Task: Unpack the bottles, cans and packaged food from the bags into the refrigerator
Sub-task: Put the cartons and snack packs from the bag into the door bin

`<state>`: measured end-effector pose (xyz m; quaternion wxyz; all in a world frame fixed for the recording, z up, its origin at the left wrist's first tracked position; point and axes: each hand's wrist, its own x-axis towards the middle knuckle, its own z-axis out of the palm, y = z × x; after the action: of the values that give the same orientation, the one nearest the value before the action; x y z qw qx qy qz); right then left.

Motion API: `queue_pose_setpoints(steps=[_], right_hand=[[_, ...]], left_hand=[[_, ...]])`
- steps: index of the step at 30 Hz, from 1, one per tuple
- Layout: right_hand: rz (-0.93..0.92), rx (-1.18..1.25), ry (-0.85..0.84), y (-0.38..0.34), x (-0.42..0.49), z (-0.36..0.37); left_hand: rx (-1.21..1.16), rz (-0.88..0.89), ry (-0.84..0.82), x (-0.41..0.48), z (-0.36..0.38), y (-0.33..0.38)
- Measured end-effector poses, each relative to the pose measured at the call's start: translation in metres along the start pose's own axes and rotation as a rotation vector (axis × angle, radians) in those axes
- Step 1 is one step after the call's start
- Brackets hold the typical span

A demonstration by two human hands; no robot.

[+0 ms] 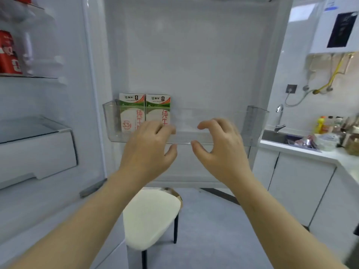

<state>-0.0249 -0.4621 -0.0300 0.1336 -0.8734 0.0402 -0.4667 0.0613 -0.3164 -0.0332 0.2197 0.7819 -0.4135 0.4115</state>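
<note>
Two milk cartons stand upright and side by side, touching, at the left end of the clear door bin [256, 123] on the open refrigerator door. The rest of the bin to their right holds nothing that shows. The left carton [130, 111] and the right carton [157, 109] share one design: a white top with a small logo too blurred to read, a green and red band, and the red characters "纯牛" running down the front. The left one also carries "3.3g" in a red ring near its base. Just in front of the bin, the left hand [149, 144] hovers with bent fingers over the right carton's lower corner, grasping nothing; whether its tips touch the bin wall cannot be told. The right hand [221, 144] is released beside it, before the bin's middle, with thumb and fingers spread in a loose curve. Up and left of the bin, red cans [8, 53] with blurred print sit on an inner glass shelf, with a white drawer [37, 152] lower down. Below the bin stands a cream-seated stool [149, 216]. Right of the bin, a bench [334, 154] carries a steel sink [275, 135], a tap [279, 117] and a yellow bottle [321, 124].
</note>
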Motion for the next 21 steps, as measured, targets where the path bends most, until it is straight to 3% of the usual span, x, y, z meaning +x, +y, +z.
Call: queue_pose_setpoints(steps=[9,14,21], right_hand=[[0.366,-0.187,-0.197,0.046,-0.122,-0.022],[0.646,-0.264,-0.29,0.059,-0.194,-0.058],[0.942,-0.401,-0.308,0.083,-0.279,-0.126]], left_hand=[[-0.354,0.076,-0.31,-0.063,0.07,0.063],[-0.452,0.283,-0.517,-0.099,0.104,0.12],[-0.637,0.45,-0.658,-0.129,0.133,0.225]])
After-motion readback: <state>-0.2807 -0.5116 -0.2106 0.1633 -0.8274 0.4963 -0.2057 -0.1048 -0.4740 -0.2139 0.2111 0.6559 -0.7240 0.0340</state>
